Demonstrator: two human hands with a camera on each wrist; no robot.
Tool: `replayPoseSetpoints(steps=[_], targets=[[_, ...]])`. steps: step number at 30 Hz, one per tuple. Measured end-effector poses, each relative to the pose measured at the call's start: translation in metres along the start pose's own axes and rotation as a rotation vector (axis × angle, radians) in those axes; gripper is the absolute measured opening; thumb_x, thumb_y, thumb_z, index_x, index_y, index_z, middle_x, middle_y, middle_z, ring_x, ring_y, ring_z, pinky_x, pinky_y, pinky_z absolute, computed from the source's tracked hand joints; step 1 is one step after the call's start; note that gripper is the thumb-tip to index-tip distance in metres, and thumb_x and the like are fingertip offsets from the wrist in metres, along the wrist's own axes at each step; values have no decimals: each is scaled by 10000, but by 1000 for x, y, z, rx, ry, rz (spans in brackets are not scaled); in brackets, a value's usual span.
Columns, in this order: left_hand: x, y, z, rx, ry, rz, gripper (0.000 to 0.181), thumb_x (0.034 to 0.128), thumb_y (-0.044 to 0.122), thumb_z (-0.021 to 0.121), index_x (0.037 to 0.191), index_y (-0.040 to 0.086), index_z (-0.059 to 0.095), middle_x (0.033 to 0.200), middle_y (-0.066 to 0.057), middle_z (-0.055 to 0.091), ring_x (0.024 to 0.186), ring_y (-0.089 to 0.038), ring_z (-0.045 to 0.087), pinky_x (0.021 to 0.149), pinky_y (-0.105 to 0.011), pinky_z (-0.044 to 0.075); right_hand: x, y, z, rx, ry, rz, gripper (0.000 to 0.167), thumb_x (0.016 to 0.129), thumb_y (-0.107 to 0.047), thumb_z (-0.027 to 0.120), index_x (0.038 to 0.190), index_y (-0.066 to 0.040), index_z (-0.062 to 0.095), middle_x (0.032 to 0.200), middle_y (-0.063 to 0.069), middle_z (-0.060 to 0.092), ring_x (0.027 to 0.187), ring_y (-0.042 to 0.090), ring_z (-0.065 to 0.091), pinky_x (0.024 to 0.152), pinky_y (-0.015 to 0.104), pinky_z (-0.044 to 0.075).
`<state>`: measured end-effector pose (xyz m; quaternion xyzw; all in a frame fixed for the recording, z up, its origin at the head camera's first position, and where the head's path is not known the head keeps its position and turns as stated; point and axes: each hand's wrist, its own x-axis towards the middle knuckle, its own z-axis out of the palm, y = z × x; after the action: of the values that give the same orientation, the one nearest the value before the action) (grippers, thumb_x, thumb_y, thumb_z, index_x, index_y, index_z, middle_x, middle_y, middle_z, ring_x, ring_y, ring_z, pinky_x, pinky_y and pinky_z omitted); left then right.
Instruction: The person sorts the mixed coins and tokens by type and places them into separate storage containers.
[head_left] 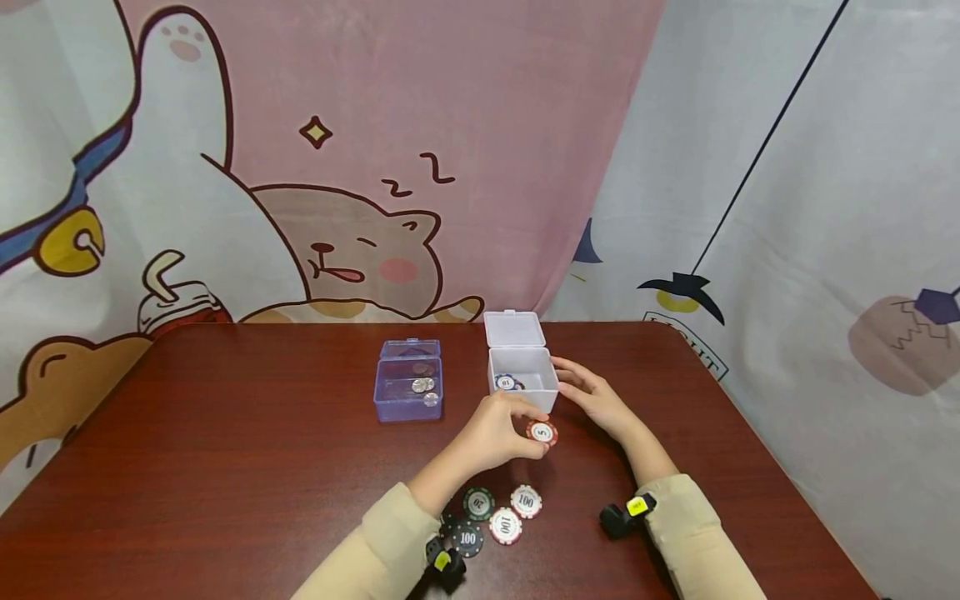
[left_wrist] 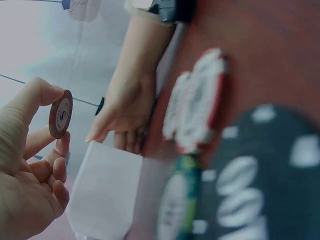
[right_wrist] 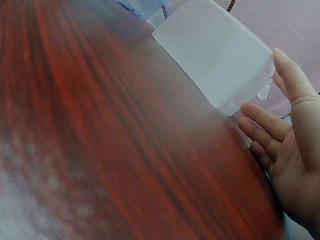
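While the right hand [head_left: 594, 400], fingers loosely spread, touches the white box [head_left: 519, 359] (likely steadying it), the left hand [head_left: 491, 435] pinches a red chip [head_left: 542, 432] by its rim.

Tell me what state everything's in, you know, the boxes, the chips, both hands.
Blue box: open, silver discs inside.
White box: open, blue-edged chip inside.
Red 5 chip: pinched, held above the table.
White 100 chips: flat, number up.
Green chip: flat.
Black 100 chip: flat, number up.
Left hand: pinching the red chip.
Right hand: touching the white box's side.
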<state>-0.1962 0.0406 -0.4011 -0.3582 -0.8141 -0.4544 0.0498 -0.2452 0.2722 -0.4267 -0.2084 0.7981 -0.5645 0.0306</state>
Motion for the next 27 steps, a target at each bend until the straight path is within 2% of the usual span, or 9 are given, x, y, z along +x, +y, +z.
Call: replayPoseSetpoints(steps=[4,8,13,17,21,27], targets=[[9,3,-9,22,34,-12,273,676,176,821,935,106,772,919,28,693,901,-147,556,790,-266,447,0,0,-1,7,-5,-5,483,968,-28,525,1430,16,391,1304,285,510,1205,400,475,906,215,405],[18,6,-15,46,65,-35,302,670,177,830,957,103,770,944,15,689,933,-165,545,806,-277,439,1,1,-1,4,-7,-8,484,973,-51,529,1434,5,391,1297,259,524,1190,353,492,912,231,408],[28,5,-22,70,109,-27,336,655,153,835,973,73,762,918,-7,681,935,-187,540,808,-304,428,1,4,0,14,-10,-17,490,976,-70,532,1437,7,385,1288,258,526,1139,245,537,905,241,425],[34,2,-27,87,144,-23,335,667,156,838,981,70,759,924,-14,683,942,-190,532,815,-320,423,4,19,-1,31,-4,-23,483,980,-73,528,1442,-26,395,1290,243,527,1116,185,552,906,243,428],[39,-3,-30,117,185,-14,351,666,154,843,991,55,754,933,-22,682,939,-200,538,821,-331,424,7,33,-3,27,4,-32,481,987,-102,524,1451,-73,402,1302,211,532,1159,240,528,927,245,413],[46,-17,-31,126,222,-45,365,664,145,831,1000,31,750,930,-38,685,907,-209,538,828,-336,405,7,34,-4,25,11,-17,483,986,-114,530,1453,-94,407,1319,209,525,1202,318,490,934,239,402]])
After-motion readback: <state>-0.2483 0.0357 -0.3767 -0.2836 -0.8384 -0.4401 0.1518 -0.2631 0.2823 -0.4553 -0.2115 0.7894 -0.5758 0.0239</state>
